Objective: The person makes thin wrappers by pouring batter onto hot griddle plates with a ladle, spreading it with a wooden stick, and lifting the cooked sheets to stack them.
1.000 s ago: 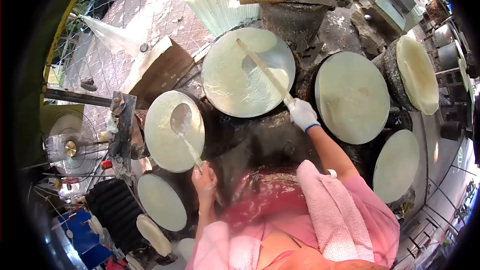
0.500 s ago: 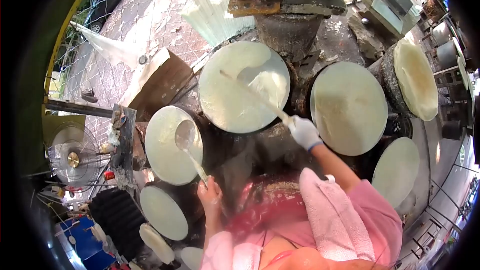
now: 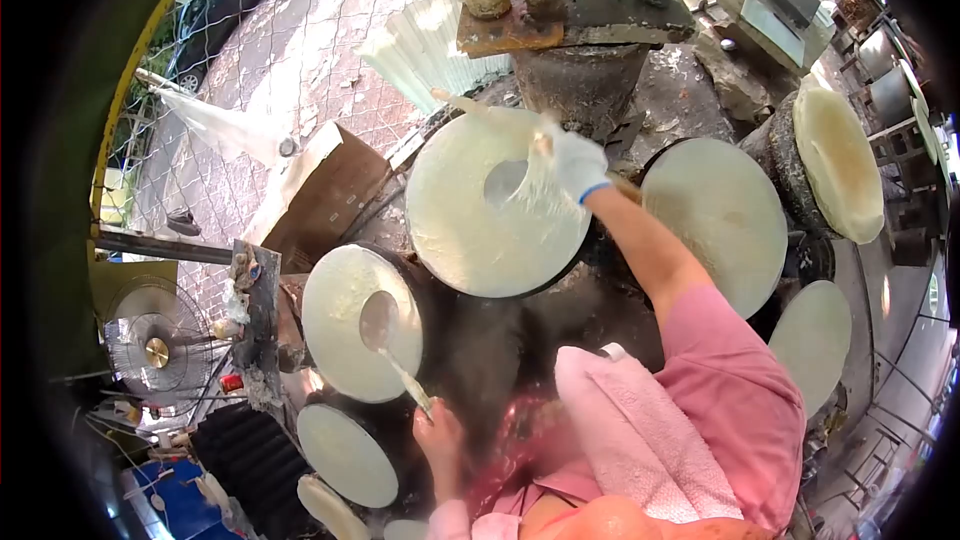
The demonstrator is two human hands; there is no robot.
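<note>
Ladle (image 3: pixel 378 322) in the left hand (image 3: pixel 437 432), bare fingers curled tight round its handle, and its round bowl sits over the left plate (image 3: pixel 325 360), well inside the rim! Up at the centre plate (image 3: pixel 503 183), it's the right hand (image 3: pixel 578 168), gloved in white with a blue cuff, fingers closed round a long stick (image 3: pixel 475 108); blur hides just how each finger lies. One end pokes out past the plate's far edge, the other shows beyond the glove towards the right plate (image 3: pixel 720 205). And look at that batter (image 3: pixel 540 185), pale and stringy, stretched beside the glove next to a round grey patch! Pale coating covers most of the centre plate around it. Pink towel (image 3: pixel 640 430) over the shoulder, fan (image 3: pixel 157 352) away to the left, cardboard box (image 3: pixel 325 195) behind the left plate.
</note>
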